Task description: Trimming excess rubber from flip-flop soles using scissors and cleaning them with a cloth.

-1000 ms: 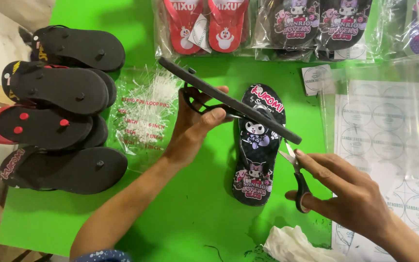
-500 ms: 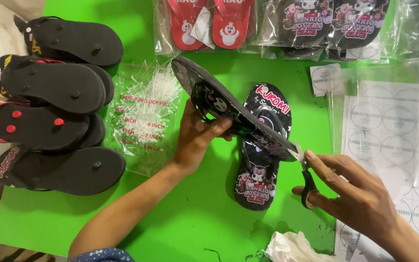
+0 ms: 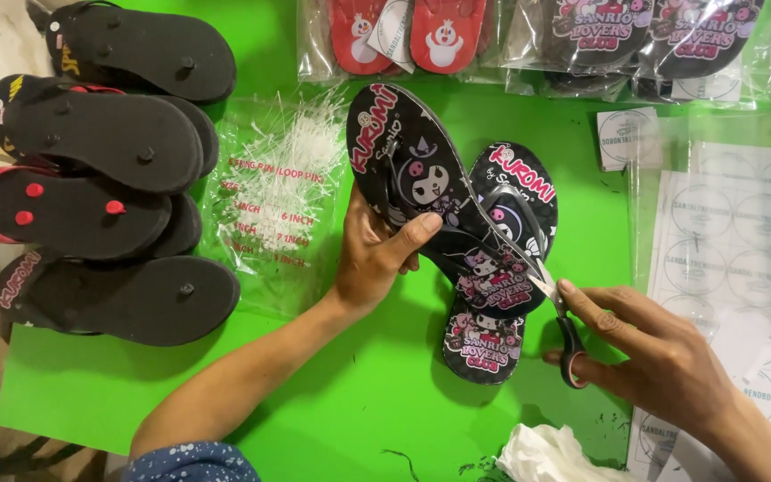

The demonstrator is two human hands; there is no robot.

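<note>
Fingers of left hand (image 3: 375,259) clamp the printed black flip-flop (image 3: 430,192), raised above its mate (image 3: 493,330) on the green table (image 3: 359,384). Right hand (image 3: 662,357) grips scissors (image 3: 557,321), tips at the sandal's near-right edge. Risk: a slip nicks strap or thumb. Blade gap unclear; far packets cut off.

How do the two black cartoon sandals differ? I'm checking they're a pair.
The held sandal is lifted and tilted in the left hand, scissors at its heel; the flat sandal lies on the green table, partly covered. Both share black soles with cartoon prints.
</note>
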